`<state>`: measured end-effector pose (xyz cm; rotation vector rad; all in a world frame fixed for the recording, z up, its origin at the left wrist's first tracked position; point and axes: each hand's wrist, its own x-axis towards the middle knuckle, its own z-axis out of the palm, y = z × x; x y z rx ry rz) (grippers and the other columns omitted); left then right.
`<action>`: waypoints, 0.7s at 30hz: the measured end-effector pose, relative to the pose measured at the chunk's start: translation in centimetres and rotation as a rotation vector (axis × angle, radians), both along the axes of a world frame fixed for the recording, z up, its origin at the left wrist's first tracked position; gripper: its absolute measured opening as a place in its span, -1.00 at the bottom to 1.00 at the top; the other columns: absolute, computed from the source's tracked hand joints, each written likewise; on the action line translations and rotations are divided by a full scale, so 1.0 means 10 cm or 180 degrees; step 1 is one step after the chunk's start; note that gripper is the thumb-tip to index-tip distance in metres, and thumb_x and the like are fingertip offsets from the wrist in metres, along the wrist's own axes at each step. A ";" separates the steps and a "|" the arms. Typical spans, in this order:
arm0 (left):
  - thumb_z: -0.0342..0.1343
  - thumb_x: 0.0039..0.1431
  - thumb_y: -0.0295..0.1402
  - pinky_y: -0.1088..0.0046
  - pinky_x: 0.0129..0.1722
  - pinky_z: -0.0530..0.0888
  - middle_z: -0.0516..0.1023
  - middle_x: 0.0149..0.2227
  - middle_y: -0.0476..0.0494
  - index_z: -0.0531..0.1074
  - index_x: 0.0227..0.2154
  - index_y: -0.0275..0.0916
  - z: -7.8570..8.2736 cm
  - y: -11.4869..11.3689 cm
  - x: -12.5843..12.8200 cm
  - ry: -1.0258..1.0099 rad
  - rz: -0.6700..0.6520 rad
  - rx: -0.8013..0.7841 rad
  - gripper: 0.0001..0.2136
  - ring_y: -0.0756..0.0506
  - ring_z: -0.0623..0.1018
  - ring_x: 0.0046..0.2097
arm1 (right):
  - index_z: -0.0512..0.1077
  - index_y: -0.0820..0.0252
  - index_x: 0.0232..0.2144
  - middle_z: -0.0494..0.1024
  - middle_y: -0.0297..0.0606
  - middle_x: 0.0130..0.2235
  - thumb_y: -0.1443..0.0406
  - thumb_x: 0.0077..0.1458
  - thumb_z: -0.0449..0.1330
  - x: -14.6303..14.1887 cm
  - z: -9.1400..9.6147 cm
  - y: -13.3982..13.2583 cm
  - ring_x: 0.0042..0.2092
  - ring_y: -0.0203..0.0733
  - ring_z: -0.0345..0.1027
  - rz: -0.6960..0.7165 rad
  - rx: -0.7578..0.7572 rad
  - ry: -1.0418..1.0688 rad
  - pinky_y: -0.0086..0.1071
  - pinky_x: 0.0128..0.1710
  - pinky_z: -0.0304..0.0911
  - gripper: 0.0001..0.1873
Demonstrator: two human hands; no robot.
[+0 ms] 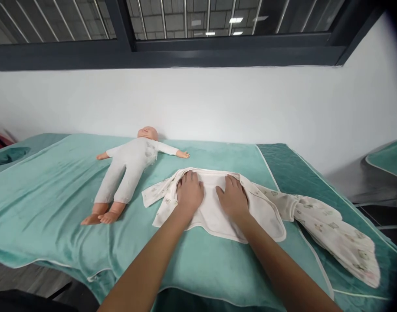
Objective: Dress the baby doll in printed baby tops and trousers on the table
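Note:
A small white baby top [214, 212] with a printed pattern on its sleeves lies spread open on the green cloth. My left hand [191, 190] rests on its left side, fingers stretched out, the tips near the collar edge. On the right half of the top lies my right hand [232, 195], fingers extended and thumb apart. Both palms face down on the fabric. To the left, a baby doll [133, 160] with a white cloth body lies on its back, arms spread, apart from my hands. Patterned baby pants [339, 234] lie at the right, touching the top's right sleeve.
Green cloths [55, 186] cover the table, with folds along the left and front edges. Behind it stands a white wall [198, 104] below a dark-framed window [231, 54]. Another green-covered surface [388, 160] shows at the far right.

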<state>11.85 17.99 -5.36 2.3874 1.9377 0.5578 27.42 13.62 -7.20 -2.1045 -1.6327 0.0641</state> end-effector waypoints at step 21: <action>-0.03 0.20 -0.35 0.12 0.20 0.27 0.36 0.15 -0.46 0.19 0.16 -0.43 0.13 0.34 0.22 -0.0825 0.0700 0.0218 -0.52 -0.33 0.30 0.23 | 0.15 0.40 0.17 0.22 0.18 0.21 0.23 0.13 0.04 -0.04 0.18 0.39 0.24 0.20 0.10 -0.0639 0.0228 0.0181 -0.09 0.15 0.08 -0.41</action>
